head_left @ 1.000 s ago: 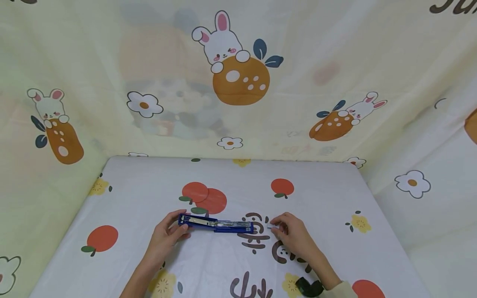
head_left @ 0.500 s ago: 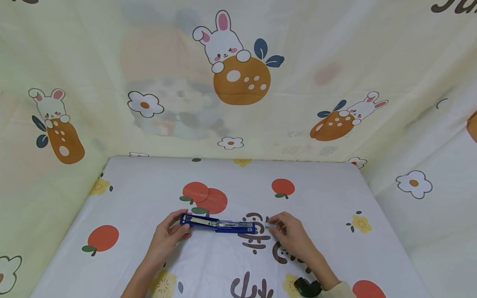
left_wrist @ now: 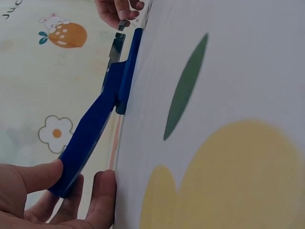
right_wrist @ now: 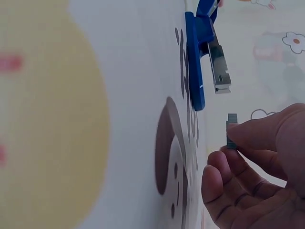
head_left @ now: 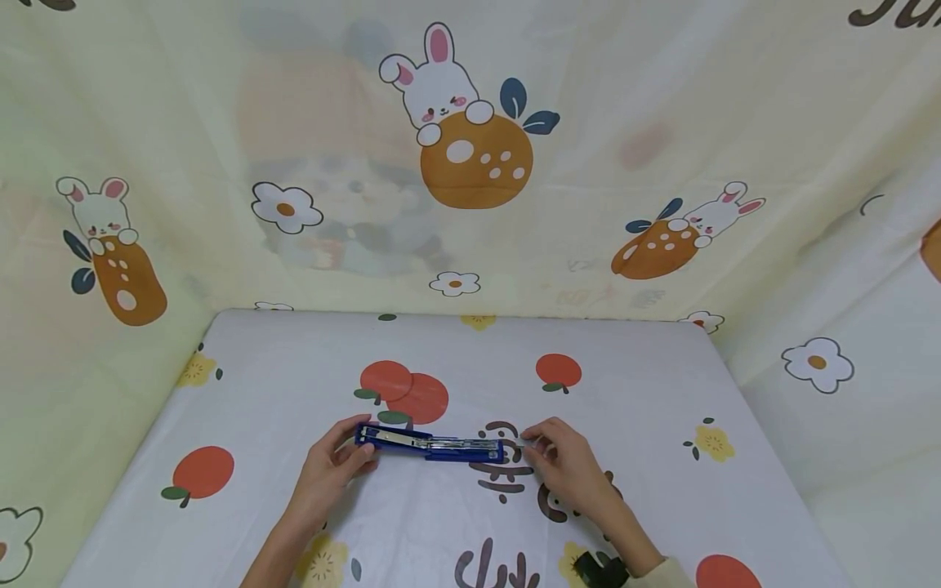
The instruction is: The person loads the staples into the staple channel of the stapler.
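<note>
A blue stapler lies opened out on the table, its top cover swung back to the left and its metal magazine exposed. My left hand grips the end of the raised cover between thumb and fingers. Just off the stapler's right end, my right hand pinches a small grey strip of staples between thumb and fingertips. In the right wrist view a short gap separates the strip from the front tip of the magazine. The inside of the magazine is hard to make out.
The table wears a white cloth printed with fruit, flowers and dark lettering. Patterned curtains hang at the back and both sides. A black strapped object sits at my right wrist.
My right hand has moved a little left, bringing the staples closer to the stapler's end. The left hand and the stapler stay nearly where they were.
</note>
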Motion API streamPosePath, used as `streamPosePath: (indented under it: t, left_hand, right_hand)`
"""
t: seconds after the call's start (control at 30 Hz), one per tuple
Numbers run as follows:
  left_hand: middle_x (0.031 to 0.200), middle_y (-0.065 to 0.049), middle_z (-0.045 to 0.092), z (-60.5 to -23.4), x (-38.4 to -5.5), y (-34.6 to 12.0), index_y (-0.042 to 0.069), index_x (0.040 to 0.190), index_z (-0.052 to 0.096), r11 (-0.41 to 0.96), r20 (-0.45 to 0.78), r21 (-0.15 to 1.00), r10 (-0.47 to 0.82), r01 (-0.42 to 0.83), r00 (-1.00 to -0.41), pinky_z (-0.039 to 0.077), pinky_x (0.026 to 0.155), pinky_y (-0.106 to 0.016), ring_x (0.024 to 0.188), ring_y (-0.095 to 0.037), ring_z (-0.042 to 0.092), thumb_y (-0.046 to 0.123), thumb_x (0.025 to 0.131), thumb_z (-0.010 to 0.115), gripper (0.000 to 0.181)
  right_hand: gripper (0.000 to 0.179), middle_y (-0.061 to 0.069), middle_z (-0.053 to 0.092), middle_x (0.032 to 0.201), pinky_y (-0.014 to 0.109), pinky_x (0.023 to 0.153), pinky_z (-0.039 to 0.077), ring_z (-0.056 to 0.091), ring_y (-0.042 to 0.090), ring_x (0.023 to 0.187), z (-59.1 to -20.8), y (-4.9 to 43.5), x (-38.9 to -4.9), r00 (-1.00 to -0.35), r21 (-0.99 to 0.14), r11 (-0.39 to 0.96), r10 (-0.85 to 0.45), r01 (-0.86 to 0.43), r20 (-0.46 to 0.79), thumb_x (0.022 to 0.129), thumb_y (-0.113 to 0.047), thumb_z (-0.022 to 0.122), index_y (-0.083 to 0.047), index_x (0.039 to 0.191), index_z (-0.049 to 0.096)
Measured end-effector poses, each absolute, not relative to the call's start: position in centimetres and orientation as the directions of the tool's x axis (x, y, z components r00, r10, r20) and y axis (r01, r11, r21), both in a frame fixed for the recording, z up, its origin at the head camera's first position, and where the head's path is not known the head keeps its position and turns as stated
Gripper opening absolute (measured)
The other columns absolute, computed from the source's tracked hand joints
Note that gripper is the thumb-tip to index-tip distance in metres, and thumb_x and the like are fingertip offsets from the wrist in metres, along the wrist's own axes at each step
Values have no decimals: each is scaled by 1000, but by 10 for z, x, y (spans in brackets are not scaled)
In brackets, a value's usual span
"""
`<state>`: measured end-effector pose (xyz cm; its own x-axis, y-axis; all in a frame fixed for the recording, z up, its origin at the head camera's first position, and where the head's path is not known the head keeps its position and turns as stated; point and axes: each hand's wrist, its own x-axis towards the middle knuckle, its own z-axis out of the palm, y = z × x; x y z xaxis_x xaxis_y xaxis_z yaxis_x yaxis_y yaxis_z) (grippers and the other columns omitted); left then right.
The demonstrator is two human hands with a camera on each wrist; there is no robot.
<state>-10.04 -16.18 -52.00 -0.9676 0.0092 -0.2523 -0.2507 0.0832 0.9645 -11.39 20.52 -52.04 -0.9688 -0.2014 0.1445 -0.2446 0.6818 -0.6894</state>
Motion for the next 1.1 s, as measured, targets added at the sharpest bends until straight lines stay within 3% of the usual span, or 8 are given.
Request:
streamPosePath:
  t: [0.63,1.1]
  left_hand:
    - [156,-17,53,-519,-100,-160,15,155,51,95,-270,958,-3,-269,-963,65,95,-29,122,-28,68,4,105,64,53]
    - [160,-17,50,-519,-100,-160,17,155,51,109,-273,956,-9,-272,-962,64,96,-28,123,-28,69,5,105,64,53]
  right_hand:
    - [20,-5,67,103,17,75,58,57,2,86,-521,193,-112,-956,-697,656,-235,-290,177,93,-3,79,-13,110,75]
    - [21,-3,67,101,23,71,61,60,6,86,-521,189,-111,-924,-675,631,-270,-383,271,91,-3,81,-13,108,75]
